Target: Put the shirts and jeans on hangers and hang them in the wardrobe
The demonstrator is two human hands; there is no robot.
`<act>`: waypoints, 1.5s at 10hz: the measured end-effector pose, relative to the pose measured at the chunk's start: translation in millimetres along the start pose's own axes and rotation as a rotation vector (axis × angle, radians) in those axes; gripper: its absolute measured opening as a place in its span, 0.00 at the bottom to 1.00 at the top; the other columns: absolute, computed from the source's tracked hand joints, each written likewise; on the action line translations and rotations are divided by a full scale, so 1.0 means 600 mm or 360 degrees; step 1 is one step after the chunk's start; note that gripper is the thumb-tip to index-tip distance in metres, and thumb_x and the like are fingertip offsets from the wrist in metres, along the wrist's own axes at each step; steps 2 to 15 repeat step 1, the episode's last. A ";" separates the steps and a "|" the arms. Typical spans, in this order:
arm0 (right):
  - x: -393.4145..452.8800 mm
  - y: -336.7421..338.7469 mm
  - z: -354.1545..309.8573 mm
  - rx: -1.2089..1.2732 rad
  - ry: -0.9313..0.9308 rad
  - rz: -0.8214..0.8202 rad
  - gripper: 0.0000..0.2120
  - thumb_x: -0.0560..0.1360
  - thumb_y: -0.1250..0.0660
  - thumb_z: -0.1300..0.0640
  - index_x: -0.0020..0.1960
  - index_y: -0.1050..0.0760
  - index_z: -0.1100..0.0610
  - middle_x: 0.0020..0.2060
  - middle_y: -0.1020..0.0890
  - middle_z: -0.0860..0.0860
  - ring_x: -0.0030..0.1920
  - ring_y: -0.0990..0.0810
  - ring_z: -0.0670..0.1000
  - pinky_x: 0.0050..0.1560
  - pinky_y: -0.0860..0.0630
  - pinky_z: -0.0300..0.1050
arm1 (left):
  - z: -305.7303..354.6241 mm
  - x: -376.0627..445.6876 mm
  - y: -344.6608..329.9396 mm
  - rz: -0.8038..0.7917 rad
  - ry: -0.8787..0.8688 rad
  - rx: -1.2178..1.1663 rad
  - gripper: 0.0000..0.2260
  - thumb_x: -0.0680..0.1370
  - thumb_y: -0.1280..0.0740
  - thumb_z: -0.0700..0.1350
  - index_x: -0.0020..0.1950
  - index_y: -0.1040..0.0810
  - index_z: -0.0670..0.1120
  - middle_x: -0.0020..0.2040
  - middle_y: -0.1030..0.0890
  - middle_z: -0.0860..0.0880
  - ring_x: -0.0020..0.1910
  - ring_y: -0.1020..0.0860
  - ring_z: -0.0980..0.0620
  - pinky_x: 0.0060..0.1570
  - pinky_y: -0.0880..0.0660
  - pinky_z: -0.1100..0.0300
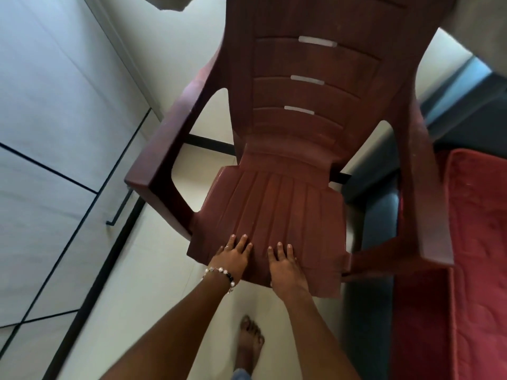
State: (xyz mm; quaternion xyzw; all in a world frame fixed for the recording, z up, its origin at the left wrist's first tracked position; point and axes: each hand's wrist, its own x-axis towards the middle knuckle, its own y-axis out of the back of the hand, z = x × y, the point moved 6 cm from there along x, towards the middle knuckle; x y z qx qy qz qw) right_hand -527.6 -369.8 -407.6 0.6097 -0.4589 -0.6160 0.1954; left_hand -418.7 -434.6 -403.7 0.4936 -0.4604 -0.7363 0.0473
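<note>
2 hands are laid flat on the near edge of the chair point(277, 204) seat: left hand point(233, 253) and right hand point(285, 263), fingers straight, nothing gripped. No shirts, jeans or hangers are clearly seen; pale cloth point(170, 1) shows far left, nearer the left hand.

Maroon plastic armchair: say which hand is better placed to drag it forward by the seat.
Neither clearly: left hand and right hand both rest flat on the maroon plastic armchair's front seat edge.
</note>
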 end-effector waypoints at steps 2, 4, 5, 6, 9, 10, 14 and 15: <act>-0.032 0.051 -0.014 0.0092 0.0037 -0.0018 0.19 0.78 0.37 0.56 0.68 0.31 0.55 0.65 0.26 0.59 0.65 0.27 0.60 0.63 0.28 0.51 | 0.003 -0.025 0.022 -0.0038 -0.0064 -0.0030 0.20 0.76 0.35 0.42 0.68 0.31 0.47 0.68 0.30 0.42 0.63 0.27 0.38 0.58 0.26 0.45; -0.032 0.051 -0.014 0.0092 0.0037 -0.0018 0.19 0.78 0.37 0.56 0.68 0.31 0.55 0.65 0.26 0.59 0.65 0.27 0.60 0.63 0.28 0.51 | 0.003 -0.025 0.022 -0.0038 -0.0064 -0.0030 0.20 0.76 0.35 0.42 0.68 0.31 0.47 0.68 0.30 0.42 0.63 0.27 0.38 0.58 0.26 0.45; -0.032 0.051 -0.014 0.0092 0.0037 -0.0018 0.19 0.78 0.37 0.56 0.68 0.31 0.55 0.65 0.26 0.59 0.65 0.27 0.60 0.63 0.28 0.51 | 0.003 -0.025 0.022 -0.0038 -0.0064 -0.0030 0.20 0.76 0.35 0.42 0.68 0.31 0.47 0.68 0.30 0.42 0.63 0.27 0.38 0.58 0.26 0.45; -0.032 0.051 -0.014 0.0092 0.0037 -0.0018 0.19 0.78 0.37 0.56 0.68 0.31 0.55 0.65 0.26 0.59 0.65 0.27 0.60 0.63 0.28 0.51 | 0.003 -0.025 0.022 -0.0038 -0.0064 -0.0030 0.20 0.76 0.35 0.42 0.68 0.31 0.47 0.68 0.30 0.42 0.63 0.27 0.38 0.58 0.26 0.45; -0.032 0.051 -0.014 0.0092 0.0037 -0.0018 0.19 0.78 0.37 0.56 0.68 0.31 0.55 0.65 0.26 0.59 0.65 0.27 0.60 0.63 0.28 0.51 | 0.003 -0.025 0.022 -0.0038 -0.0064 -0.0030 0.20 0.76 0.35 0.42 0.68 0.31 0.47 0.68 0.30 0.42 0.63 0.27 0.38 0.58 0.26 0.45; -0.032 0.051 -0.014 0.0092 0.0037 -0.0018 0.19 0.78 0.37 0.56 0.68 0.31 0.55 0.65 0.26 0.59 0.65 0.27 0.60 0.63 0.28 0.51 | 0.003 -0.025 0.022 -0.0038 -0.0064 -0.0030 0.20 0.76 0.35 0.42 0.68 0.31 0.47 0.68 0.30 0.42 0.63 0.27 0.38 0.58 0.26 0.45; -0.032 0.051 -0.014 0.0092 0.0037 -0.0018 0.19 0.78 0.37 0.56 0.68 0.31 0.55 0.65 0.26 0.59 0.65 0.27 0.60 0.63 0.28 0.51 | 0.003 -0.025 0.022 -0.0038 -0.0064 -0.0030 0.20 0.76 0.35 0.42 0.68 0.31 0.47 0.68 0.30 0.42 0.63 0.27 0.38 0.58 0.26 0.45; -0.032 0.051 -0.014 0.0092 0.0037 -0.0018 0.19 0.78 0.37 0.56 0.68 0.31 0.55 0.65 0.26 0.59 0.65 0.27 0.60 0.63 0.28 0.51 | 0.003 -0.025 0.022 -0.0038 -0.0064 -0.0030 0.20 0.76 0.35 0.42 0.68 0.31 0.47 0.68 0.30 0.42 0.63 0.27 0.38 0.58 0.26 0.45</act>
